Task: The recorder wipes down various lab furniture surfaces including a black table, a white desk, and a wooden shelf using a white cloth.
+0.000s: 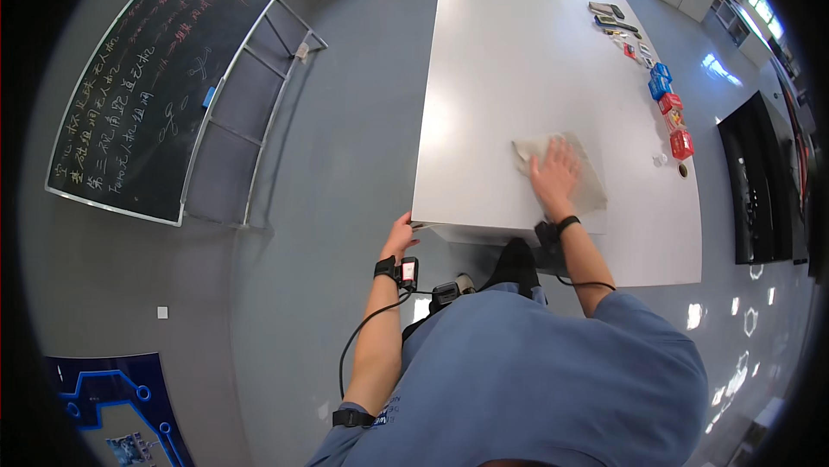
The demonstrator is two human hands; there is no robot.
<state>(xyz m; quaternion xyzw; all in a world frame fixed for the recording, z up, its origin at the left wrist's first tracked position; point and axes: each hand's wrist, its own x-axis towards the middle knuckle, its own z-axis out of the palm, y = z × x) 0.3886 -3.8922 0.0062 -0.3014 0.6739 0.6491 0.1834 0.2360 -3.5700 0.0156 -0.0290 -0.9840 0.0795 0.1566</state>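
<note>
My right hand point(556, 172) lies flat on a pale cloth point(590, 189), fingers stretched out and slightly spread. The cloth rests partly bunched on the white tabletop point(486, 91), close to the near edge. At the table's near left corner, my left hand point(400, 237) touches the edge. Its fingers are partly hidden there, so I cannot make out how firmly they close on it. Both wrists carry black straps with small devices, and a black cable point(346, 344) runs along my left forearm.
Along the table's right edge stand a red box point(681, 144), blue boxes point(659, 82), a brown roll point(682, 171), a crumpled white piece point(660, 160) and small tools point(615, 24). A chalkboard point(155, 84) with writing stands left. A black screen point(759, 182) is at right.
</note>
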